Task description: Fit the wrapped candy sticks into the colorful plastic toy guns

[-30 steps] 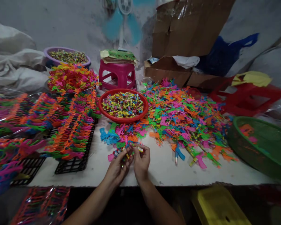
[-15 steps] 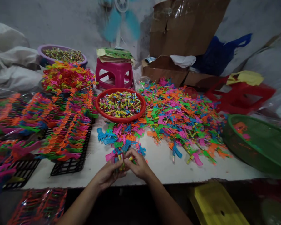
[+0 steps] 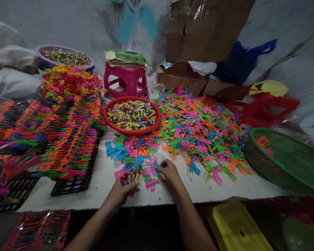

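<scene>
Left hand [image 3: 120, 193] gripping small tubes [image 3: 129, 177], right hand [image 3: 170, 174] on toy pile [image 3: 199, 129]

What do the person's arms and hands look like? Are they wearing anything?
Both arms are bare: no sleeves show up to the bottom edge of the picture. The left hand and right hand wear no gloves, and no watch, bracelet or ring can be seen. The forearms are slim, and the light is dim, so fine marks cannot be made out.

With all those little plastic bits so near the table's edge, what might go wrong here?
The left hand holds a bunch of small tubes right at the table edge; a loose one could roll off to the floor. The right hand reaches into the pile of plastic toys, and might sweep pieces over the edge. The red bowl sits close by; a nudge could spill it.
</scene>
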{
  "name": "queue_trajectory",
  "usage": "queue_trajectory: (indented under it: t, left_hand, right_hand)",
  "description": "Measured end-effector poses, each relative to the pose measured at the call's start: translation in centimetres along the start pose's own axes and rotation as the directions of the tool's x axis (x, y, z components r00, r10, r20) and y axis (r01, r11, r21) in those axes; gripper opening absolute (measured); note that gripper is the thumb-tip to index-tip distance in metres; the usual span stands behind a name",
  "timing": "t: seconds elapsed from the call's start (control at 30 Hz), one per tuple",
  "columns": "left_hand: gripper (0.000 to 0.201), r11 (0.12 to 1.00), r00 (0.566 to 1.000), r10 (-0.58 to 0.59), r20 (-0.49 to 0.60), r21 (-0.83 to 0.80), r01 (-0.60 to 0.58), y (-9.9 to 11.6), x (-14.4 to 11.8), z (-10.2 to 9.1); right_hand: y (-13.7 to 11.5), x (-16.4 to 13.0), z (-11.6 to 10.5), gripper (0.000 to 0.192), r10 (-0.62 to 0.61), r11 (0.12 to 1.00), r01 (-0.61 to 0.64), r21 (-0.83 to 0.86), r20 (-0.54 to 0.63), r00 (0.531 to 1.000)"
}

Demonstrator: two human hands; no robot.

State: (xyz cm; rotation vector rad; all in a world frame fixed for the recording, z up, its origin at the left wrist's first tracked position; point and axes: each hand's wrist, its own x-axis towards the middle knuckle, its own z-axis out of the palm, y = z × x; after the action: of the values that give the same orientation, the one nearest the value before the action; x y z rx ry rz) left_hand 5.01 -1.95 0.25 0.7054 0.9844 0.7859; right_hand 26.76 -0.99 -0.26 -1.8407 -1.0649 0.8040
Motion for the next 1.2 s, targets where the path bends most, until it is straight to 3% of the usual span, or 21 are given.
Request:
queue_trajectory:
  t: [0.07, 0.23, 0.33, 0.47, 0.57, 0.63, 0.73, 0.83, 0.93, 1.07, 1.2]
  left_hand:
    - [0.024, 0.999, 0.999, 0.047, -0.004, 0.028, -0.047, 0.1, -0.1, 0.2]
    - [0.026, 0.997, 0.996, 0.080, -0.026, -0.016, -0.080, 0.6, -0.2, 0.8]
    - [0.038, 0.997, 0.997, 0.071, 0.017, -0.044, -0.070, 0.9, 0.1, 1.7]
    - [0.025, 0.983, 0.997, 0.065, 0.029, -0.174, -0.059, 1.4, 0.5, 2.7]
    - [0.019, 0.946, 0.995, -0.089, -0.033, -0.314, 0.074, 1.9, 0.6, 2.5]
    - [0.016, 0.899, 0.972, -0.230, -0.045, -0.391, 0.195, 2.2, 0.5, 2.2]
    - [0.017, 0.860, 0.944, -0.327, 0.031, -0.404, 0.311, 2.3, 0.0, 1.9]
    - [0.020, 0.890, 0.946, -0.322, 0.025, -0.333, 0.311, 2.3, -0.4, 2.2]
    - [0.024, 0.934, 0.970, -0.242, 0.000, -0.270, 0.233, 2.4, -0.6, 2.3]
    - [0.021, 0.992, 0.999, -0.038, -0.016, -0.120, 0.036, 2.6, -0.9, 2.5]
    - [0.026, 0.989, 0.990, 0.129, -0.059, 0.077, -0.125, 2.9, -1.4, 2.9]
  right_hand:
    - [-0.3, -0.2, -0.2, 0.027, 0.077, 0.975, -0.091, 0.204, 0.076, 0.994]
    - [-1.4, -1.4, -0.6, 0.033, 0.143, 0.777, -0.263, 0.571, 0.247, 0.958]
    - [-2.3, -2.5, -0.2, 0.032, 0.124, 0.730, -0.296, 0.616, 0.307, 0.944]
    - [-3.5, -3.8, 0.5, 0.032, 0.036, 0.751, -0.280, 0.598, 0.387, 0.921]
    - [-3.8, -4.2, 0.4, 0.025, -0.077, 0.706, -0.262, 0.658, 0.440, 0.895]
    - [-3.8, -4.2, 0.4, 0.032, -0.152, 0.709, -0.208, 0.674, 0.434, 0.888]
    - [-3.5, -3.9, 1.1, 0.049, -0.226, 0.809, -0.085, 0.582, 0.440, 0.869]
    - [-3.5, -3.5, 2.1, 0.022, -0.223, 0.824, -0.017, 0.566, 0.352, 0.909]
    - [-3.9, -3.2, 2.7, 0.016, -0.123, 0.742, -0.032, 0.669, 0.183, 0.975]
    - [-4.7, -3.7, 2.9, 0.022, -0.066, 0.716, -0.058, 0.695, 0.151, 0.986]
    - [-5.4, -5.0, 3.6, 0.025, -0.047, 0.732, 0.013, 0.681, 0.032, 0.998]
